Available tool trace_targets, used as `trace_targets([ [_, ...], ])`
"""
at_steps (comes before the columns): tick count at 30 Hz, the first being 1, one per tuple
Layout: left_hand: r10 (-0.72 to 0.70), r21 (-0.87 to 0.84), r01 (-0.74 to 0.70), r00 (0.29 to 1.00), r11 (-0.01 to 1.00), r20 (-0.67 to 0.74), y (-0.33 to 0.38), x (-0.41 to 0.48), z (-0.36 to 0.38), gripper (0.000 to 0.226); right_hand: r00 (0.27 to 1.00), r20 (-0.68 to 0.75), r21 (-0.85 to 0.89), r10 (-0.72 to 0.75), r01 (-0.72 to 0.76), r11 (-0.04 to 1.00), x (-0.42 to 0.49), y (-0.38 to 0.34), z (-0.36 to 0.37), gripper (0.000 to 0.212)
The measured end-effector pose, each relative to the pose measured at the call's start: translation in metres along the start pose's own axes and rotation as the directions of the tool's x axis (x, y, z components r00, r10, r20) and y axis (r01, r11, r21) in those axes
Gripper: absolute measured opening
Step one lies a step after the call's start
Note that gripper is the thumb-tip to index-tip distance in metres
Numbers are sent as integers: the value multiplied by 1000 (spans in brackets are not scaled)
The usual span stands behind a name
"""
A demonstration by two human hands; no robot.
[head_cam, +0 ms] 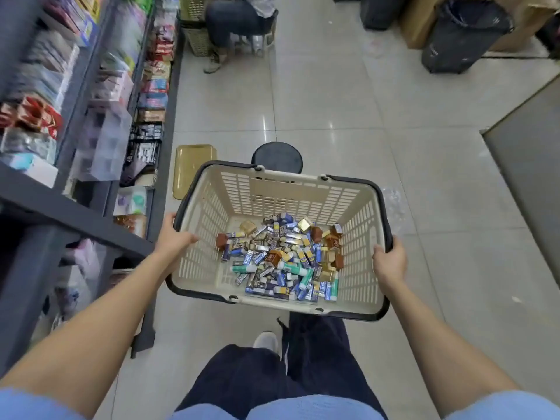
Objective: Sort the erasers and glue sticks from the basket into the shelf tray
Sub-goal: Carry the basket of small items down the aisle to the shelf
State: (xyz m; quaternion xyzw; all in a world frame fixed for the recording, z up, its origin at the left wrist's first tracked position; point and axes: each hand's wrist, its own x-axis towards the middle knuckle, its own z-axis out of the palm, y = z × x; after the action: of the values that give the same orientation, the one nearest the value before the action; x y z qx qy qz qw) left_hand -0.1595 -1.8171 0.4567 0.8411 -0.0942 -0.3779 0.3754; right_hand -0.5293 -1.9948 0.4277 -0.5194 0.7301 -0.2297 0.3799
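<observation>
Here the left hand [175, 237] and right hand [389, 262] grip the basket [288, 189] by its side rims, so any tilt could spill the loose erasers [266, 291] and glue sticks [291, 266].

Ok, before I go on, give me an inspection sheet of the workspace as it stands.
Surface: tiled floor; no table in view.
Job's things: basket holds mixed erasers and glue sticks; yellow tray lies on the floor beside the shelf.
Clutter: black stool beyond the basket; plastic wrap on the floor to its right.
Grips: left hand grips the basket's left rim, right hand its right rim.
Cables: nothing seen.
Surroundings: the shelf is stocked, on the left; seated person, bins and boxes far off.
</observation>
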Motion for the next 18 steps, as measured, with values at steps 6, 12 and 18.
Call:
trace_targets([
  [6, -63, -111, 49, 990, 993, -126, 67, 75, 27, 74, 985, 129, -39, -112, 118, 992, 129, -94, 58, 29],
  [12, -157, -213, 108, 961, 971, -227, 126, 137, 15, 78, 956, 243, -94, -165, 193, 977, 217, -200, 125, 34],
  [18, -204, -279, 114, 926, 954, -319, 175, 213, -15, 69, 919, 337, -113, -206, 256, 960, 269, -297, 219, 35],
])
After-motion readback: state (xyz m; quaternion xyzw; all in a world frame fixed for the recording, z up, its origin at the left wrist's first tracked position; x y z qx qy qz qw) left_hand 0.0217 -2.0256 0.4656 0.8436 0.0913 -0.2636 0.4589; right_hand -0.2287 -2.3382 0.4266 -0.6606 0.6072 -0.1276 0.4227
